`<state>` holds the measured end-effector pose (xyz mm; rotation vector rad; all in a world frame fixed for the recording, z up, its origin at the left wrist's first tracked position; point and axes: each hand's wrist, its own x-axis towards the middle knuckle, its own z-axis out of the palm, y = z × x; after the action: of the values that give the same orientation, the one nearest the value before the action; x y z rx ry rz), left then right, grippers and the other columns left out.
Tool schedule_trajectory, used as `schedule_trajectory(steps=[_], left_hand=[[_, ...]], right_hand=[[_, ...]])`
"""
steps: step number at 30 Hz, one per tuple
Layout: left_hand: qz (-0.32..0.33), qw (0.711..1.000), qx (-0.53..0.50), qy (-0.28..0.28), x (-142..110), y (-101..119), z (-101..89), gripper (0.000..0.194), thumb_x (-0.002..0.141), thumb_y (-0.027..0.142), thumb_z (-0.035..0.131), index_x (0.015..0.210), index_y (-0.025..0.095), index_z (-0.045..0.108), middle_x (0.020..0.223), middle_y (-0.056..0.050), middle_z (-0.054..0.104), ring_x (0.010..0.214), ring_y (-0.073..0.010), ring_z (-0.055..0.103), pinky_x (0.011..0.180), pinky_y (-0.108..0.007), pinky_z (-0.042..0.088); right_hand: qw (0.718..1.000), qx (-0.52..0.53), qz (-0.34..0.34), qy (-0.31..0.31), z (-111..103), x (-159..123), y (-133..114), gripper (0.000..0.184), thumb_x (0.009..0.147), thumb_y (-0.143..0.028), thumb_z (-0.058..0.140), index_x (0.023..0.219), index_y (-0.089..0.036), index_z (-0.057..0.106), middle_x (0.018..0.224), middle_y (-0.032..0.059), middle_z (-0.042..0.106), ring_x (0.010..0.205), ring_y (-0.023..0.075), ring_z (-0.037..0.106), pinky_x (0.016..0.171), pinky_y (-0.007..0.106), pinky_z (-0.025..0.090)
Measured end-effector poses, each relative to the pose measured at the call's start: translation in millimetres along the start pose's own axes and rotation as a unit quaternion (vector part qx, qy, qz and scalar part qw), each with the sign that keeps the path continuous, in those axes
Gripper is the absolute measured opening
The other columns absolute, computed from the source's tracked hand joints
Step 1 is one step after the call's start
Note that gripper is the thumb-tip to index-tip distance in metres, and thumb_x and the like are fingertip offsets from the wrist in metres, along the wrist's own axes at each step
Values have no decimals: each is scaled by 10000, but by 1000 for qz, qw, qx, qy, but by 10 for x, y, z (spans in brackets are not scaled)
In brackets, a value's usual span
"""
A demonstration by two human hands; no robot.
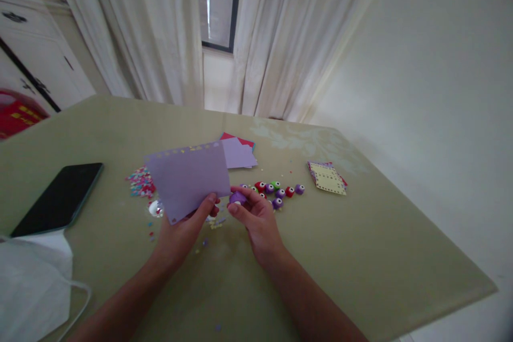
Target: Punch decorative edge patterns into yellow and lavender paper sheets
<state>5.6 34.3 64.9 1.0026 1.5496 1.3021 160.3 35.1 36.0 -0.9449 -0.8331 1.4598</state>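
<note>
My left hand (180, 235) is closed on the lower right part of a sheet of purple paper (190, 179), held up tilted over the table. Small punched holes run along its top edge, and one shows near its lower left corner. My right hand (258, 224) grips a small purple craft punch (237, 197) between thumb and fingers, close to the paper's right edge. Just beyond that hand, several more small punches (279, 192) in purple, red and green with white buttons lie in a cluster. Punched paper bits (216, 223) are scattered below the hands.
Coloured confetti (141, 181) is heaped left of the sheet. Purple and red paper (239, 153) lies behind it. A stack of punched cards (327, 178) rests at the right. On the left are a black tablet (60, 197) and a white face mask (34, 283).
</note>
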Motion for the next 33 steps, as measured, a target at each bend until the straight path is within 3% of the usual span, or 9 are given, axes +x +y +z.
schedule_trajectory(steps=[7, 15, 25, 33], left_hand=[[16, 1000, 8, -6, 31, -105, -5, 286, 675, 514, 773, 664, 230, 741, 646, -19, 786, 639, -249, 774, 611, -305, 634], [9, 1000, 16, -10, 12, -25, -13, 274, 674, 509, 764, 624, 241, 727, 633, -25, 783, 631, -257, 768, 607, -314, 627], [-3, 1000, 28, -8, 19, -91, -6, 291, 679, 528, 758, 658, 238, 746, 661, -20, 790, 659, -245, 772, 637, -299, 631], [25, 999, 25, -16, 36, -119, -24, 286, 722, 512, 771, 679, 231, 741, 670, -32, 792, 663, -253, 774, 633, -308, 629]], right_hand=[[1000, 9, 6, 3, 8, 6, 2, 483, 624, -339, 1002, 1069, -252, 836, 903, 2, 762, 791, 143, 658, 796, 282, 540], [1000, 2, 10, 11, 24, -14, -12, 491, 617, -342, 998, 1067, -238, 830, 891, 7, 770, 783, 156, 672, 783, 293, 559], [1000, -2, 7, 8, 13, 4, -8, 473, 641, -341, 988, 1075, -236, 831, 885, -1, 764, 779, 138, 656, 771, 271, 532], [1000, 5, 7, 6, 16, -5, 1, 497, 628, -328, 997, 1084, -234, 824, 889, 10, 772, 792, 159, 680, 791, 296, 555]])
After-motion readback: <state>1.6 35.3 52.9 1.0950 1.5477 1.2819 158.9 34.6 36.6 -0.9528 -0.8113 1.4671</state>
